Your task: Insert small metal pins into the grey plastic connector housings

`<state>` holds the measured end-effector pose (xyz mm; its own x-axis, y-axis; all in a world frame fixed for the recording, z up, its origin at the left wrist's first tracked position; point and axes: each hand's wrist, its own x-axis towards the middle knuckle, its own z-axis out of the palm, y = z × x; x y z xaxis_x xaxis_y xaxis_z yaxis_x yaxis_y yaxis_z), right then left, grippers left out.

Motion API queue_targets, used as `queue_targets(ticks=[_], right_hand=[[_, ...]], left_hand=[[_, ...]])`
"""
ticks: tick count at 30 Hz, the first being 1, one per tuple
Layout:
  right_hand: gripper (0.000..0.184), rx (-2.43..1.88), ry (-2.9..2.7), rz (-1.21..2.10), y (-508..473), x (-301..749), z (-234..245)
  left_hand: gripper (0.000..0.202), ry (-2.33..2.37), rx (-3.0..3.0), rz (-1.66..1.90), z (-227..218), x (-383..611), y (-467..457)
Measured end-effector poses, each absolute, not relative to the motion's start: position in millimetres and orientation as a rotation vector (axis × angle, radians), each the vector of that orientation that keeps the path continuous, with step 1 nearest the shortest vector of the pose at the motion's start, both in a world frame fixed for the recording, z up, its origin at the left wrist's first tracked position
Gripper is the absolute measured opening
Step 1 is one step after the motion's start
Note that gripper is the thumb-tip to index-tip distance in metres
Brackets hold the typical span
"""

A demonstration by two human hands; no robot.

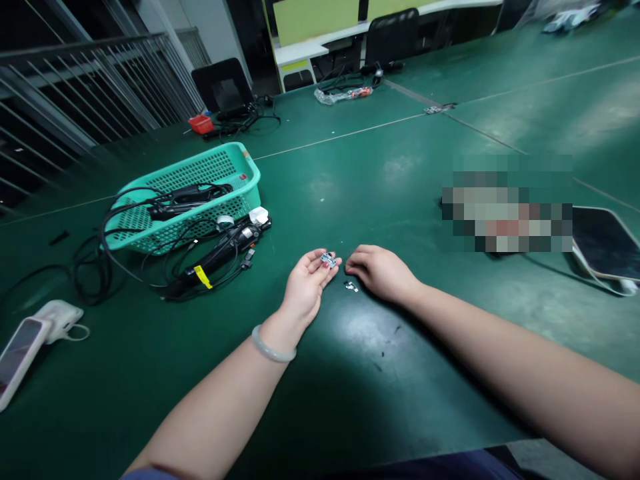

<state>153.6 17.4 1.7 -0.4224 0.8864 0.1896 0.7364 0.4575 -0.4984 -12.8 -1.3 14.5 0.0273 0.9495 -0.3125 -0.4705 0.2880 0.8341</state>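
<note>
My left hand [306, 283], with a pale bangle [273, 347] on its wrist, holds a small silvery metal piece [328, 260] between thumb and fingers, palm turned up. Just to its right, my right hand [383, 270] rests on the green tabletop [320, 413] with its fingers curled in. Whatever those fingertips may hold is hidden. Below them a few tiny black and white bits [351, 286] lie on the table, apart from both hands.
A turquoise basket [245, 193] with black cables stands at the left, and a black corded tool [220, 257] lies before it. White phone [20, 360] at far left; another phone [607, 240] at right beside a pixelated patch. Plastic-wrapped item [345, 95] farther back.
</note>
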Motion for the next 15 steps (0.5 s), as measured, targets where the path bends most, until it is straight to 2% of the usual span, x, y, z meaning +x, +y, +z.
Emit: queue_targets(ticks=[4,7,12,15], right_hand=[[0.021,-1.365,-2.311,0.454,18,153,2],[0.022,-1.335,-2.233,0.561,20,158,1],[0.008,-1.229,-2.194,0.652,22,165,-2],[0.01,-1.263,-2.252,0.582,23,162,-3]], left_hand=[[0.016,1.017,0.605,1.208,15,-12,-1],[0.015,1.015,0.606,1.208,15,-12,-1],[0.015,1.008,0.614,1.186,15,-13,-1],[0.016,1.008,0.623,1.169,15,-13,-1]])
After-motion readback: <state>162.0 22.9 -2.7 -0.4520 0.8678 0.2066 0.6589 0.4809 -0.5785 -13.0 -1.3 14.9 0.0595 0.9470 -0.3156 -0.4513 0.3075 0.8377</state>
